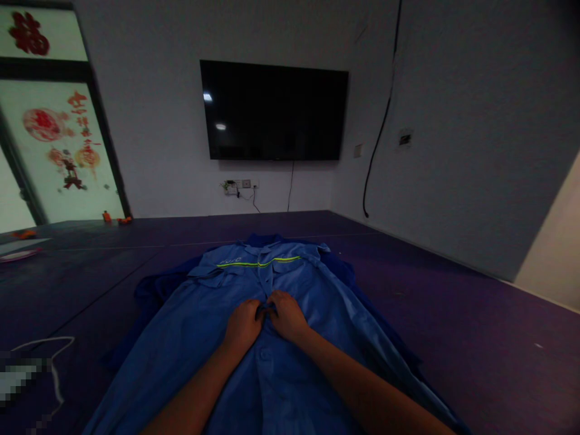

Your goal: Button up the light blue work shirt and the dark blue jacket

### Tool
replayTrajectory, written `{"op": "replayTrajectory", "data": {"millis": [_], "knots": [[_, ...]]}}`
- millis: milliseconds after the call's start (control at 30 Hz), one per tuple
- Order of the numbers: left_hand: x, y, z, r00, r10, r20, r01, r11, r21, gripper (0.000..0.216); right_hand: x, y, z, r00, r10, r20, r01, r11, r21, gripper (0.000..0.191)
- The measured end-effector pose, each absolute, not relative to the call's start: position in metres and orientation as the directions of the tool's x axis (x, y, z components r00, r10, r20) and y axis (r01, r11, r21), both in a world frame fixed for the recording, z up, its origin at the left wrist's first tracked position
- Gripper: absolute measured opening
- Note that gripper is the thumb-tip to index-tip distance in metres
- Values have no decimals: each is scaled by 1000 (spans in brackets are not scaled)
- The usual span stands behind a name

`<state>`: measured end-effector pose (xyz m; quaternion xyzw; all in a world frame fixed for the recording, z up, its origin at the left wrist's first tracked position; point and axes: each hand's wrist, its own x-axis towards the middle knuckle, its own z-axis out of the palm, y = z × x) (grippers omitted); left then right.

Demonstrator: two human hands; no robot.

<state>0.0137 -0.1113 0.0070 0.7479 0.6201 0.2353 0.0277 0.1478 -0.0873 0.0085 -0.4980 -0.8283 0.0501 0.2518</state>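
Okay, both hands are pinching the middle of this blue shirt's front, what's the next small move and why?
Probably finish closing the front where both hands meet. The left hand and right hand pinch the centre opening of the blue work shirt, which lies flat, collar away, on the purple floor. Then shift one step along the opening.

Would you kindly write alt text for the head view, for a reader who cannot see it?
Both hands, left hand and right hand, pinch the front placket of a blue work shirt lying flat on a purple floor mat. A dark wall-mounted television hangs beyond, with a window bearing red decorations at left.
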Motion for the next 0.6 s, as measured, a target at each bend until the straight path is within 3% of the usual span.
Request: {"op": "replayTrajectory", "data": {"millis": [600], "knots": [[17, -114, 13, 77, 952, 295, 921, -182, 346, 20, 147, -88, 10, -377, 847, 375, 788, 506, -351, 23]]}}
